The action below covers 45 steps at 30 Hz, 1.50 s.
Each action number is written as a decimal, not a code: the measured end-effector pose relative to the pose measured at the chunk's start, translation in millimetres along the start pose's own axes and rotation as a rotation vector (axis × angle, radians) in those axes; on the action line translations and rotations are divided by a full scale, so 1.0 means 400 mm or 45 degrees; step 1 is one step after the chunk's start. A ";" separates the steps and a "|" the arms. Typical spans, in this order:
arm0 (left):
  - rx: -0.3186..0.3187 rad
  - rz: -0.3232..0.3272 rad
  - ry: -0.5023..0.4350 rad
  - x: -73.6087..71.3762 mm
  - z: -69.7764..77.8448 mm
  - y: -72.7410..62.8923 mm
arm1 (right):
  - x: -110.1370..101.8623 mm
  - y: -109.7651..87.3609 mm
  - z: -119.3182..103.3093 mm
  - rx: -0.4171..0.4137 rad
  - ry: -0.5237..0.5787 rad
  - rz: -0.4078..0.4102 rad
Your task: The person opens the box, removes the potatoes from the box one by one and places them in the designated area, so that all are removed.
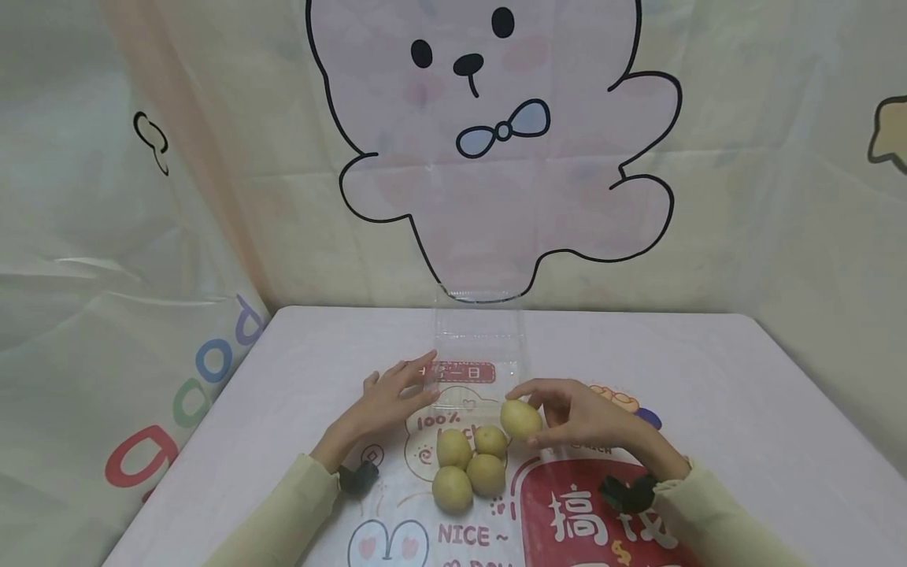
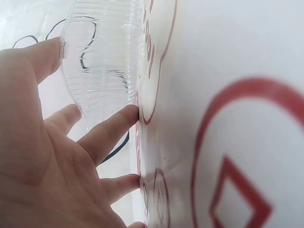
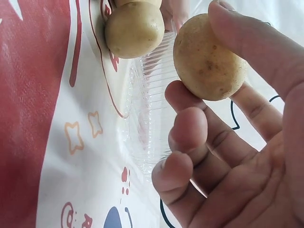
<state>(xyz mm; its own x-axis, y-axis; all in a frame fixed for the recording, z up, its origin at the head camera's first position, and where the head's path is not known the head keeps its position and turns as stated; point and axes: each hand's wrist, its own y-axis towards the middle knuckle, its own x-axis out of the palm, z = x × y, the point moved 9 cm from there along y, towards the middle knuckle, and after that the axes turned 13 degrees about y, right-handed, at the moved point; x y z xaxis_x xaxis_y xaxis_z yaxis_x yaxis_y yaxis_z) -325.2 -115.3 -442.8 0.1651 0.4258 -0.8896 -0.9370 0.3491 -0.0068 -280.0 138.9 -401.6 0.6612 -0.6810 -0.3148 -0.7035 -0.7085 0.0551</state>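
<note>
My right hand (image 1: 584,413) pinches a small yellow potato (image 3: 209,57) between thumb and fingers, close to the near right corner of a clear plastic box (image 2: 99,61). The box's hinged lid (image 1: 480,323) stands flipped back on the far side. At the left side of this box is my left hand (image 1: 386,402), its fingers spread. In the left wrist view the thumb touches the box's rim, and other fingertips rest at the tabletop. Several more potatoes (image 1: 452,490) sit bunched together on the table just in front of the box.
The white tabletop (image 1: 340,339) carries printed drawings and a red printed patch (image 1: 567,543) at the front right. A curtain with a bear drawing (image 1: 482,189) hangs behind the table's far edge, and more sheeting hangs at both sides.
</note>
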 end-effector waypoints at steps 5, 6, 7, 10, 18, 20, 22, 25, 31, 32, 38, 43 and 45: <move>0.000 -0.005 -0.006 0.003 -0.001 -0.001 | 0.004 -0.007 -0.004 0.002 -0.054 0.012; -0.002 -0.005 -0.006 0.004 -0.001 -0.001 | 0.004 -0.009 -0.004 -0.001 -0.076 0.016; -0.002 -0.006 -0.007 0.004 -0.001 -0.002 | 0.004 -0.010 -0.005 -0.003 -0.094 0.019; -0.003 -0.006 -0.004 0.004 -0.001 -0.001 | 0.005 -0.015 -0.005 0.002 -0.127 0.015; -0.005 -0.002 0.003 0.000 0.001 -0.002 | 0.018 -0.028 0.014 0.068 -0.124 -0.040; -0.006 -0.003 0.004 0.002 -0.001 -0.002 | 0.021 -0.031 0.019 0.068 -0.120 -0.054; -0.006 -0.003 0.003 0.004 -0.003 -0.001 | 0.024 -0.034 0.022 0.063 -0.114 -0.069; -0.003 -0.002 0.000 0.005 -0.003 -0.001 | 0.028 -0.037 0.027 0.060 -0.109 -0.089; 0.001 -0.004 0.000 0.000 0.002 -0.003 | 0.037 -0.041 0.031 0.075 -0.107 -0.137; 0.001 -0.005 0.001 -0.001 0.003 -0.003 | 0.040 -0.041 0.031 0.077 -0.102 -0.152; 0.000 -0.001 0.005 -0.002 0.002 -0.002 | 0.053 -0.043 0.034 0.071 -0.064 -0.213; -0.003 0.000 0.009 0.000 0.001 -0.001 | 0.060 -0.045 0.040 0.074 -0.023 -0.239; -0.005 -0.003 0.010 0.000 0.000 -0.001 | 0.063 -0.044 0.040 0.072 -0.012 -0.249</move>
<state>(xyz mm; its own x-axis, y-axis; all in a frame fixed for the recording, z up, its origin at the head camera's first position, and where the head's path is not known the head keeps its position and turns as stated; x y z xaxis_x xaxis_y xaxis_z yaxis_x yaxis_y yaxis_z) -324.7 -115.5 -442.8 0.1645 0.4183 -0.8933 -0.9379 0.3468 -0.0103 -255.1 137.3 -425.7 0.7845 -0.5291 -0.3233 -0.5754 -0.8155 -0.0616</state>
